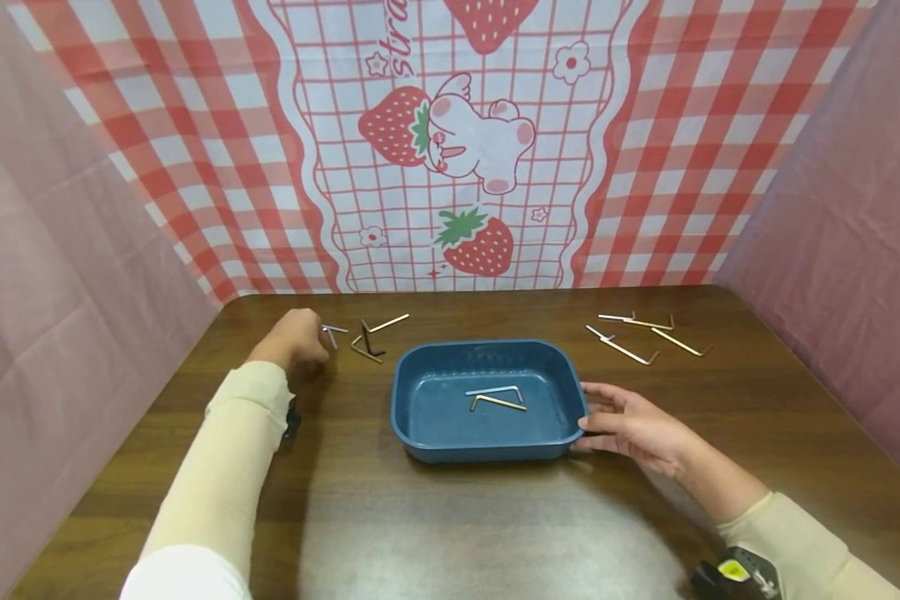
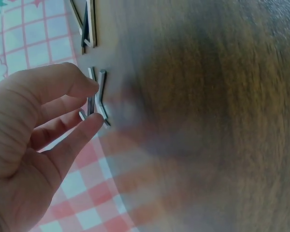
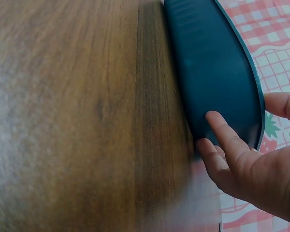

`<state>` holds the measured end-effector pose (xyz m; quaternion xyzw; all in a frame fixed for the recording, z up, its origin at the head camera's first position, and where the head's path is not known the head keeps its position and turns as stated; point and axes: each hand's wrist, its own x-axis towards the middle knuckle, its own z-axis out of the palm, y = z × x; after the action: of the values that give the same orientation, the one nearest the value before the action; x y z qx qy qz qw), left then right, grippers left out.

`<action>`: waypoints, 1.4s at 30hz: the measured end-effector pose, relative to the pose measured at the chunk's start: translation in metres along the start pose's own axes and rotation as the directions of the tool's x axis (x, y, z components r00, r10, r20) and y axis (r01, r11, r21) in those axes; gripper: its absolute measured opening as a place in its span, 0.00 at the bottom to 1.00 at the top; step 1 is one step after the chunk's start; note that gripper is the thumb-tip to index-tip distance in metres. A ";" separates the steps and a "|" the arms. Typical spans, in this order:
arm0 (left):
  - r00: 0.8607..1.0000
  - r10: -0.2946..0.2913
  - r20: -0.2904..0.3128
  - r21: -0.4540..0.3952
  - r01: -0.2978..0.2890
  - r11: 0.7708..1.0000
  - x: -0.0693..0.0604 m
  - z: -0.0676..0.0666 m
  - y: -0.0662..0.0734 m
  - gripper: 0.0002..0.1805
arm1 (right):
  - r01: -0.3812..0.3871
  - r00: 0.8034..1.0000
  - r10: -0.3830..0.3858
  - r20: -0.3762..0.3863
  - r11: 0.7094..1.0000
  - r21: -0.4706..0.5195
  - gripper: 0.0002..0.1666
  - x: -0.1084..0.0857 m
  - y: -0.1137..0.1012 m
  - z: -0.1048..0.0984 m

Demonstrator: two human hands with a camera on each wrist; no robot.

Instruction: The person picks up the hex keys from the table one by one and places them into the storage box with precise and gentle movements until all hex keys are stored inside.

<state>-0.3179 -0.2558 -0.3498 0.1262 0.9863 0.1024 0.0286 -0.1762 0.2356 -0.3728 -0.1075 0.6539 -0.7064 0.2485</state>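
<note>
My left hand (image 1: 292,337) is at the table's far left, beside silver hex keys (image 1: 335,330). In the left wrist view its thumb and index finger stand apart, bent around a silver key (image 2: 91,105); whether they touch it is unclear. Another silver key (image 2: 102,87) lies just beyond the fingertips. A blue tray (image 1: 487,454) stands mid-table with a silver key (image 1: 495,389) and a gold key (image 1: 501,403) inside. My right hand (image 1: 637,429) rests on the tray's right side, spread fingers (image 3: 224,130) touching the outer wall (image 3: 208,63).
Gold keys (image 1: 390,322) and a black key (image 1: 367,340) lie between my left hand and the tray. Several silver and gold keys (image 1: 626,350) lie at the back right of the wooden table (image 1: 450,517). A checked cloth (image 1: 225,167) hangs behind.
</note>
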 end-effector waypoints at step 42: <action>0.839 0.544 -0.012 0.180 -0.533 0.827 -0.006 -0.032 0.111 0.15 | -0.002 1.000 0.002 0.007 1.000 0.008 0.46 0.000 0.001 -0.002</action>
<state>-0.2881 -0.1583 -0.2952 0.3977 0.9161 0.0258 -0.0430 -0.1764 0.2371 -0.3740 -0.1085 0.6501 -0.7086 0.2520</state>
